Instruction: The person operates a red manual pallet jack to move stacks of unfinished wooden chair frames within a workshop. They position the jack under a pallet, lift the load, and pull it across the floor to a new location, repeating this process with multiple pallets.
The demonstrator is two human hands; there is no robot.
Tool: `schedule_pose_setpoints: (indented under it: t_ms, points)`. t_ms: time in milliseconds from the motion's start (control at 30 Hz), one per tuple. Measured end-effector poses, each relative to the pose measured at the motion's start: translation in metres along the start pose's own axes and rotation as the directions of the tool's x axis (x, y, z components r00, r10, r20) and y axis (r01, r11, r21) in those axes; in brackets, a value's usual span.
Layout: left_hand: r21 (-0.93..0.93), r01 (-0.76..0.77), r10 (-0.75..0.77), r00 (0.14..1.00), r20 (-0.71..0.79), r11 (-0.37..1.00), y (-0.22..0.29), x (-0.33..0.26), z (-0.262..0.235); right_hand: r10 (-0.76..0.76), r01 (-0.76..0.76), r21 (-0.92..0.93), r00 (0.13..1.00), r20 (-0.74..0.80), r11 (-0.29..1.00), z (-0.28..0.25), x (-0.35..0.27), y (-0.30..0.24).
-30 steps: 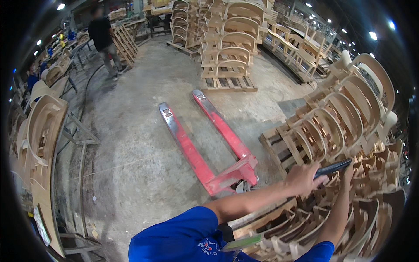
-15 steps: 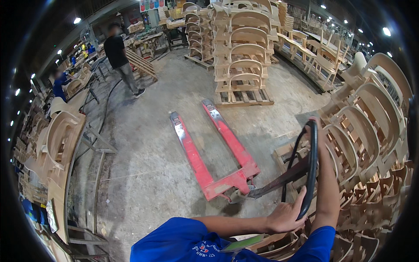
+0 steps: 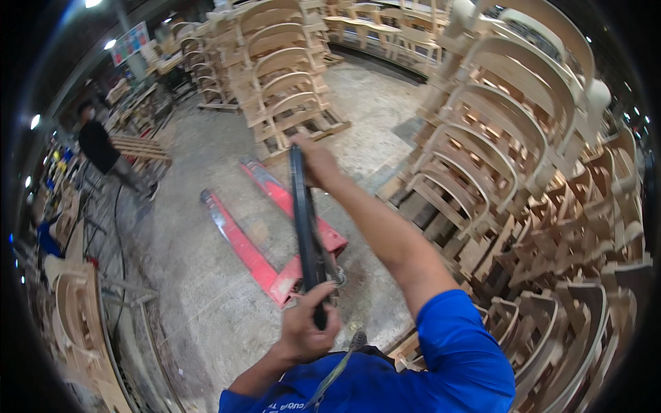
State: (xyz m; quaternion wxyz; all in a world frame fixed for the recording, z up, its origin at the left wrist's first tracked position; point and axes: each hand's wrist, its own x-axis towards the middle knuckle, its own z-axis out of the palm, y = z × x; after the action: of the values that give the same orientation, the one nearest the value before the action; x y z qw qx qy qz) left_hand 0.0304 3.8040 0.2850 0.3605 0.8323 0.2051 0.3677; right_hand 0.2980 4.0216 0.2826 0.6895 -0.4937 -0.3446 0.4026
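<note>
A red pallet jack lies on the concrete floor in front of me, forks pointing away. Its black loop handle rises toward me. My left hand grips the near end of the handle, close to my chest. My right hand is stretched forward and closed on the far end of the same handle. I wear a blue short-sleeved shirt.
Stacks of bare wooden chair frames crowd my right side on pallets. More stacked frames stand ahead past the forks. A person in dark clothes stands far left near workbenches. Curved wooden parts lean at lower left.
The handle has swung across from my right to the middle of the view. My right arm is now stretched forward along it, and my left hand has come close to my chest.
</note>
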Motion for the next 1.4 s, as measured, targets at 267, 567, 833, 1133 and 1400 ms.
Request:
schedule_pose_setpoints:
  t_ms: [267,567,833,1133,1400]
  points:
    - [0.013,0.19,-0.175,0.926,-0.334,0.982,-0.02,-0.037,-0.037,-0.464,0.483,-0.748,0.845,0.264,0.455,0.052,0.005,0.014]
    - [0.13,0.425,-0.237,0.705,-0.669,0.896,-0.043,-0.035,-0.1,-0.187,0.399,-0.8,0.917,0.353,0.448,0.151,0.019,0.017]
    - [0.485,0.695,0.064,0.538,-0.841,0.531,-0.09,-0.059,-0.176,-0.151,0.603,-0.661,0.779,0.609,0.446,0.223,0.045,0.046]
    - [0.51,0.779,0.18,0.479,-0.859,0.363,-0.136,-0.056,-0.238,-0.13,0.662,-0.563,0.696,0.706,0.494,0.335,0.091,0.088]
    - [0.478,0.861,0.285,0.421,-0.861,0.172,-0.188,-0.073,-0.318,-0.147,0.716,-0.431,0.591,0.793,0.549,0.452,0.126,0.13]
